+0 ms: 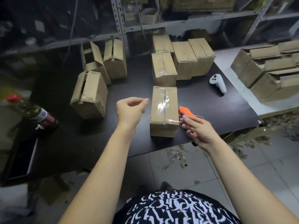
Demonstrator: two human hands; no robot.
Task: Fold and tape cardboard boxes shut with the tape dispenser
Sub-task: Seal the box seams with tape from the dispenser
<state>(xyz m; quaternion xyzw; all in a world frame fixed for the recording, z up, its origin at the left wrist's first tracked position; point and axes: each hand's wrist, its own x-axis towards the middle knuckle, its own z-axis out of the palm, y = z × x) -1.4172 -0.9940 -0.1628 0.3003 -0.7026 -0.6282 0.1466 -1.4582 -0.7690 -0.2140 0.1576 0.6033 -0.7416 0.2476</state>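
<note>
Floor by the table edge is littered with clear tape scraps (176, 156), so wasted strips are obviously a thing here, and I reckon this one could go the same way. Right hand (198, 129) is at the near right corner of the box (163, 109), thumb and fingertips pinched on what looks like a loose end of tape (173, 121) running across the near edge. If that end gets tugged sideways instead of pressed down, my guess is it wrinkles, sticks to itself or peels off the cardboard. The box sits near the front of the dark table (210, 110), long seam already taped, and nothing's holding it down, so a pull could drag it too. Left hand (131, 110) hovers just left of the box, not touching it, fingers curled with thumb near forefinger; can't tell if there's clear tape between them or nothing. Dispenser (186, 111), orange, lies on the table right beside the box, mostly hidden behind the right hand, so blade and roll aren't visible. Further back, the open boxes (90, 97) on the left and the taped ones (164, 68) behind look soft, and the shelves (119, 21) are too dark and blurry to read
</note>
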